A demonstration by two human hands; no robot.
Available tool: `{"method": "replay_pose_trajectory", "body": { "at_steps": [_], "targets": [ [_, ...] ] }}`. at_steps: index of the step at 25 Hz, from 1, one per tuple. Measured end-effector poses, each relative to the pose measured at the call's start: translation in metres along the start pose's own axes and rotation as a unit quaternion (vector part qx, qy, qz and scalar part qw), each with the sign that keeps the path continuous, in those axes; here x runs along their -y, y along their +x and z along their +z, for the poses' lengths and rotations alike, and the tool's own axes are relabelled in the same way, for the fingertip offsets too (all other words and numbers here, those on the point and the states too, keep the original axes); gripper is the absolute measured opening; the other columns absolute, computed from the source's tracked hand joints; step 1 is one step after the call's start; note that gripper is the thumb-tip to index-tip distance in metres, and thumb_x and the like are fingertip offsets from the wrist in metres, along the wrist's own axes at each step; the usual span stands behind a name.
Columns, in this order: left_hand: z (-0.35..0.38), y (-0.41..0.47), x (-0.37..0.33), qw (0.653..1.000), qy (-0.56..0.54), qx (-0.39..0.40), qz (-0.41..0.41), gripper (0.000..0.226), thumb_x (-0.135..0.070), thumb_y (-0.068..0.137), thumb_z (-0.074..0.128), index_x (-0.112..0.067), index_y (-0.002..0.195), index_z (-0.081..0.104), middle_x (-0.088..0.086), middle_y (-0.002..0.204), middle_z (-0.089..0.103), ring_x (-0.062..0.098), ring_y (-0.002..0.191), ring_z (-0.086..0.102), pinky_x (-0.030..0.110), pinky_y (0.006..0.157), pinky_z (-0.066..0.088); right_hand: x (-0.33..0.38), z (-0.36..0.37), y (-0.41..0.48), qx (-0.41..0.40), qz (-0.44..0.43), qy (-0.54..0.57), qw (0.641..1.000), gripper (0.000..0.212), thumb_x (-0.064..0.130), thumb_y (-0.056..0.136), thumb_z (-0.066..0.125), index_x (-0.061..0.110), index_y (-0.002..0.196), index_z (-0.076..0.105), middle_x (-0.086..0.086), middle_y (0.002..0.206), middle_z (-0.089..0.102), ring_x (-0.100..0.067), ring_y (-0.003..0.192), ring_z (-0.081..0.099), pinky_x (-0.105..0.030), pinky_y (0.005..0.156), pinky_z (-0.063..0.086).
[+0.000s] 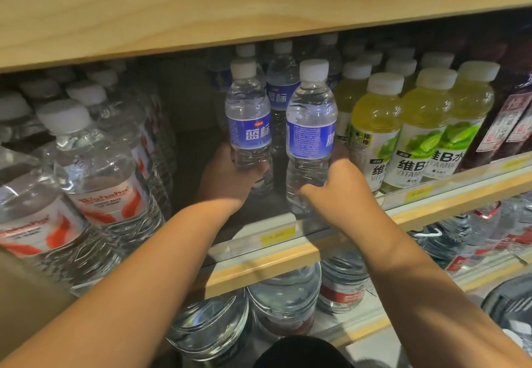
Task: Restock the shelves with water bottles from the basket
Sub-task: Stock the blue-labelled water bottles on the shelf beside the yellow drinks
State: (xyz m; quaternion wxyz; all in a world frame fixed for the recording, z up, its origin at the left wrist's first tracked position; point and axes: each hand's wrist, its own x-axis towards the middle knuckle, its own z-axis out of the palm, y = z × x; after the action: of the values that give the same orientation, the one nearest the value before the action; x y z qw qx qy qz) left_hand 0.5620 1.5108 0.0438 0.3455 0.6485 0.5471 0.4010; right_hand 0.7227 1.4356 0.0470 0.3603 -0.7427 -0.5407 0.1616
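Fingers of left hand (227, 186) round ribbed clear-plastic left bottle (249, 120), of right hand (339, 192) round white-capped right bottle (311, 126).

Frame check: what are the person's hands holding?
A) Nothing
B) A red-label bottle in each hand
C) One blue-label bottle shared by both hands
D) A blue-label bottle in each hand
D: the left hand grips the left blue-label bottle and the right hand grips the right blue-label bottle, both bottles upright over the shelf.

our left hand (227, 183) bare | our right hand (335, 192) bare | our forearms (144, 267) uncovered | black cloth (302, 352) below us
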Motion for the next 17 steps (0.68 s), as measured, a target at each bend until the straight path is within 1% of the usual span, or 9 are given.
{"method": "replay_pose_trajectory", "body": {
  "at_steps": [2, 4, 5, 6, 7, 9, 11, 13, 17],
  "targets": [
    [-0.002, -0.001, -0.002, 1.000, 0.009, 0.012, -0.003, 0.037, -0.033, 0.078, 0.077, -0.033, 0.105, 0.051, -0.015, 0.097, 0.057, 0.009, 0.091, 0.057, 0.027, 0.084, 0.040, 0.004, 0.006, 0.004, -0.010, 0.011, 0.004, 1.000, 0.030, 0.025, 0.077, 0.071, 0.003, 0.094, 0.059, -0.016, 0.077, 0.064, -0.030, 0.068, 0.060, -0.035, 0.058, 0.050],
    [-0.003, -0.002, -0.002, 0.999, 0.014, 0.028, -0.008, 0.037, -0.033, 0.078, 0.077, -0.030, 0.108, 0.055, -0.014, 0.096, 0.059, 0.008, 0.087, 0.057, 0.026, 0.082, 0.040, 0.012, 0.018, 0.019, -0.018, 0.034, -0.016, 0.999, 0.060, 0.053, 0.064, 0.068, 0.015, 0.109, 0.056, -0.008, 0.094, 0.065, -0.028, 0.078, 0.060, -0.031, 0.064, 0.046],
    [-0.003, -0.003, -0.002, 0.999, 0.013, 0.035, -0.009, 0.037, -0.032, 0.078, 0.077, -0.030, 0.109, 0.055, -0.013, 0.096, 0.060, 0.006, 0.084, 0.057, 0.025, 0.081, 0.040, 0.017, 0.023, 0.026, -0.022, 0.037, -0.033, 0.999, 0.075, 0.066, 0.054, 0.060, 0.017, 0.110, 0.055, -0.006, 0.101, 0.063, -0.026, 0.082, 0.061, -0.029, 0.066, 0.044],
    [-0.003, -0.002, -0.002, 0.999, 0.010, 0.038, -0.009, 0.038, -0.032, 0.078, 0.077, -0.030, 0.110, 0.056, -0.013, 0.097, 0.060, 0.004, 0.083, 0.056, 0.025, 0.081, 0.039, 0.019, 0.026, 0.034, -0.025, 0.037, -0.044, 0.998, 0.084, 0.071, 0.047, 0.056, 0.017, 0.111, 0.054, -0.007, 0.106, 0.063, -0.028, 0.090, 0.063, -0.028, 0.069, 0.044],
    [-0.003, -0.002, -0.001, 0.999, 0.010, 0.037, -0.006, 0.039, -0.031, 0.078, 0.077, -0.029, 0.112, 0.057, -0.013, 0.098, 0.061, 0.004, 0.084, 0.057, 0.025, 0.081, 0.039, 0.024, 0.026, 0.036, -0.021, 0.047, -0.039, 0.998, 0.084, 0.070, 0.051, 0.060, 0.017, 0.116, 0.052, -0.008, 0.112, 0.061, -0.030, 0.101, 0.062, -0.031, 0.074, 0.047],
    [-0.002, 0.002, 0.000, 0.999, 0.011, 0.030, 0.000, 0.044, -0.031, 0.078, 0.077, -0.026, 0.117, 0.058, -0.012, 0.103, 0.062, 0.007, 0.092, 0.060, 0.025, 0.083, 0.040, 0.027, 0.023, 0.038, 0.002, 0.065, -0.025, 0.998, 0.077, 0.053, 0.073, 0.071, 0.011, 0.129, 0.039, -0.013, 0.126, 0.057, -0.034, 0.116, 0.055, -0.035, 0.086, 0.045],
    [0.001, 0.006, 0.000, 1.000, 0.009, 0.024, -0.001, 0.048, -0.031, 0.079, 0.076, -0.024, 0.123, 0.057, -0.010, 0.111, 0.064, 0.010, 0.100, 0.061, 0.028, 0.087, 0.043, 0.023, 0.024, 0.040, 0.018, 0.057, -0.042, 0.997, 0.068, 0.041, 0.085, 0.066, 0.008, 0.133, 0.031, -0.017, 0.131, 0.054, -0.035, 0.119, 0.053, -0.038, 0.091, 0.044],
    [0.005, 0.011, 0.002, 1.000, 0.013, 0.019, -0.001, 0.047, -0.032, 0.080, 0.075, -0.022, 0.122, 0.057, -0.008, 0.115, 0.066, 0.013, 0.102, 0.062, 0.029, 0.089, 0.045, 0.020, 0.028, 0.044, 0.028, 0.043, -0.040, 0.998, 0.066, 0.038, 0.087, 0.063, 0.008, 0.135, 0.029, -0.018, 0.133, 0.052, -0.036, 0.121, 0.053, -0.038, 0.092, 0.043],
    [0.010, 0.021, 0.004, 0.999, 0.029, 0.007, 0.011, 0.043, -0.030, 0.082, 0.074, -0.019, 0.119, 0.059, -0.004, 0.113, 0.067, 0.016, 0.101, 0.063, 0.026, 0.085, 0.044, 0.018, 0.030, 0.051, 0.014, 0.016, -0.049, 0.999, 0.065, 0.034, 0.088, 0.062, 0.007, 0.136, 0.028, -0.017, 0.136, 0.048, -0.034, 0.127, 0.047, -0.038, 0.096, 0.041]
  ]
}}
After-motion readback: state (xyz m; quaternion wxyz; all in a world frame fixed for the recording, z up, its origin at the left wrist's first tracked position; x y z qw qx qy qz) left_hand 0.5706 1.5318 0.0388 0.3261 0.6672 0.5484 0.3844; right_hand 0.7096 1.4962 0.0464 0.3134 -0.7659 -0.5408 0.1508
